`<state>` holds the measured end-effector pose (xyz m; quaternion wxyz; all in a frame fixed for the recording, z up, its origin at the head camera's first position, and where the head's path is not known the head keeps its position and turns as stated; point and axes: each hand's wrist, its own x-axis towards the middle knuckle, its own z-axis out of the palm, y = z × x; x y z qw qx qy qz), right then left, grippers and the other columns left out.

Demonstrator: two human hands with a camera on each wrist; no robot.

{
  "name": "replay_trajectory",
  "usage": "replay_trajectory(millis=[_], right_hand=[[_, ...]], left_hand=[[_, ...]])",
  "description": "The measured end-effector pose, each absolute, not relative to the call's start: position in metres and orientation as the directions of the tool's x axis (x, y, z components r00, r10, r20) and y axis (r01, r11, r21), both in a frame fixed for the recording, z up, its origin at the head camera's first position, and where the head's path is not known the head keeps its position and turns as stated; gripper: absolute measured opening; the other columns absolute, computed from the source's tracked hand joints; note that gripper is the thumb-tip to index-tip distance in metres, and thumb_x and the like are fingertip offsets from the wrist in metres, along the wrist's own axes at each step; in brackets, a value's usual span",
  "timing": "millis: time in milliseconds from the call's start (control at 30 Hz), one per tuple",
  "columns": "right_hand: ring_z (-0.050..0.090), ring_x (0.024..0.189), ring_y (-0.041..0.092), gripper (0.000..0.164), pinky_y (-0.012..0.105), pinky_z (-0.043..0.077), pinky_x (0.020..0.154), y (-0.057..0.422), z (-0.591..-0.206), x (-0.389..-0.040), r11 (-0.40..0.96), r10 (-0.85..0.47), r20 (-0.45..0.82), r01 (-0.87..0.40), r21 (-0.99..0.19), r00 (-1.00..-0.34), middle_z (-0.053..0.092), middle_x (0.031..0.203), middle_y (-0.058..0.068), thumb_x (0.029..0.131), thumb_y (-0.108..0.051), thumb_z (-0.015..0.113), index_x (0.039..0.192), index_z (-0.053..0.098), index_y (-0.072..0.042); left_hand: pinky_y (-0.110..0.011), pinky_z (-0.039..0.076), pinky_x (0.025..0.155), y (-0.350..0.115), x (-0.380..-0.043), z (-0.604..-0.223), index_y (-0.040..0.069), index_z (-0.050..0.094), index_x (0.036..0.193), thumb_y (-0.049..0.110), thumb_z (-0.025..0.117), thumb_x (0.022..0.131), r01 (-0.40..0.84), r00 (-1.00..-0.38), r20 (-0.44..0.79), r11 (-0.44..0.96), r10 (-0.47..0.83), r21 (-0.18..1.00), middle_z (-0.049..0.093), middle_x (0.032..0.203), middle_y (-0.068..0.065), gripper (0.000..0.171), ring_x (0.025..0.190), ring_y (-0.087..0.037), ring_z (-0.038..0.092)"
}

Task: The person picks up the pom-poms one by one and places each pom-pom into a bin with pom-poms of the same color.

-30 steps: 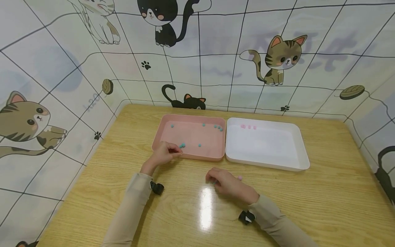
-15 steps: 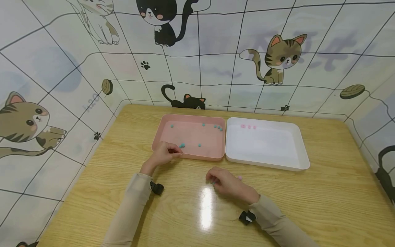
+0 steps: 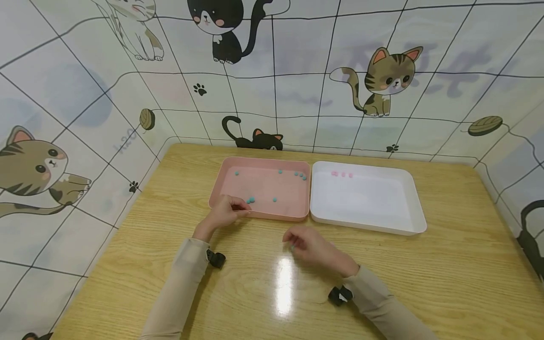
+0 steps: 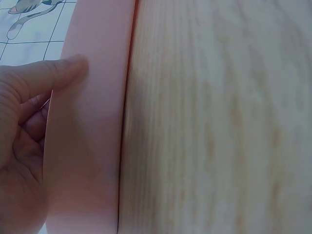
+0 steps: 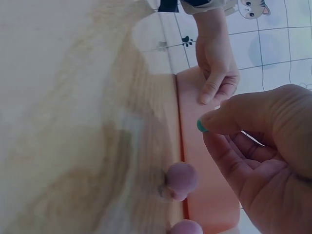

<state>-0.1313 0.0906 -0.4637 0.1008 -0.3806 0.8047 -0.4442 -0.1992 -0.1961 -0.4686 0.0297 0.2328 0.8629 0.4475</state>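
Note:
My left hand (image 3: 225,211) grips the near wall of the pink tray (image 4: 97,126). Its thumb (image 4: 70,70) lies on the outer face, and the other fingers go over the rim. Between the thumb and a fingertip of my right hand (image 3: 312,248) is a small teal ball (image 5: 202,126), pinched above the table in front of the trays. Several teal balls (image 3: 274,199) are spread over the pink tray's floor. In the right wrist view, two pink balls, one nearer the middle (image 5: 181,176) and one at the bottom edge (image 5: 186,227), appear below the pinching fingers.
A white tray (image 3: 367,226) stands against the pink tray's right side, with several pink balls (image 3: 343,174) along its far left part. Both trays rest on a wooden table (image 3: 255,283). A cat-patterned wall covering (image 3: 297,94) rises behind and at the sides.
My right hand has risen slightly and moved a little away from me, still pinching the teal ball. The pink ball seen beside it earlier is now hidden. The left hand stays put.

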Motion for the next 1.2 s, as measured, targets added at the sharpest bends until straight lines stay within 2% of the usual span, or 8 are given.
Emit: replay_trajectory(millis=[300,567,733,900,1200], right_hand=[[0.061,0.076,0.028,0.029,0.029,0.053,0.066,0.091,-0.459,-0.14,0.213,-0.655,0.363,-0.624,-0.752,-0.662,0.062,0.089,0.018,0.071,0.024,0.056,0.094,0.059,0.006],[0.061,0.081,0.026,0.028,0.029,0.053,0.072,0.094,-0.45,-0.144,0.277,-0.616,0.29,-0.546,-0.791,-0.733,0.061,0.095,0.019,0.075,0.02,0.056,0.099,0.059,0.006],[0.061,0.079,0.028,0.025,0.03,0.053,0.07,0.094,-0.446,-0.149,0.261,-0.568,0.346,-0.563,-0.784,-0.746,0.06,0.092,0.019,0.075,0.02,0.057,0.096,0.059,0.006],[0.061,0.079,0.027,0.024,0.029,0.053,0.07,0.094,-0.439,-0.156,0.262,-0.528,0.366,-0.556,-0.788,-0.767,0.061,0.091,0.014,0.077,0.019,0.06,0.095,0.059,0.004],[0.062,0.08,0.028,0.025,0.031,0.054,0.07,0.099,-0.423,-0.167,0.268,-0.471,0.407,-0.567,-0.779,-0.782,0.063,0.093,0.016,0.077,0.02,0.06,0.098,0.06,0.005]], left_hand=[[-0.02,0.047,0.054,-0.197,-0.199,-0.468,0.003,0.073,0.076,-0.001,0.071,0.08,0.37,-0.892,0.157,0.485,0.424,0.793,0.069,0.072,-0.004,0.006,0.06,-0.006,0.056],[-0.021,0.047,0.054,-0.197,-0.199,-0.468,0.003,0.073,0.076,-0.001,0.071,0.081,0.368,-0.892,0.156,0.48,0.424,0.796,0.069,0.072,-0.005,0.006,0.059,-0.007,0.057],[-0.021,0.046,0.053,-0.197,-0.199,-0.468,0.004,0.073,0.076,0.0,0.071,0.081,0.374,-0.887,0.161,0.469,0.432,0.8,0.069,0.073,-0.005,0.006,0.059,-0.009,0.057],[-0.02,0.046,0.054,-0.197,-0.2,-0.469,0.004,0.073,0.076,0.001,0.071,0.081,0.374,-0.886,0.165,0.457,0.434,0.807,0.069,0.073,-0.007,0.006,0.059,-0.012,0.058],[-0.021,0.047,0.054,-0.197,-0.201,-0.468,0.004,0.073,0.076,0.0,0.071,0.081,0.368,-0.887,0.15,0.474,0.436,0.8,0.069,0.072,-0.004,0.006,0.06,-0.008,0.057]])
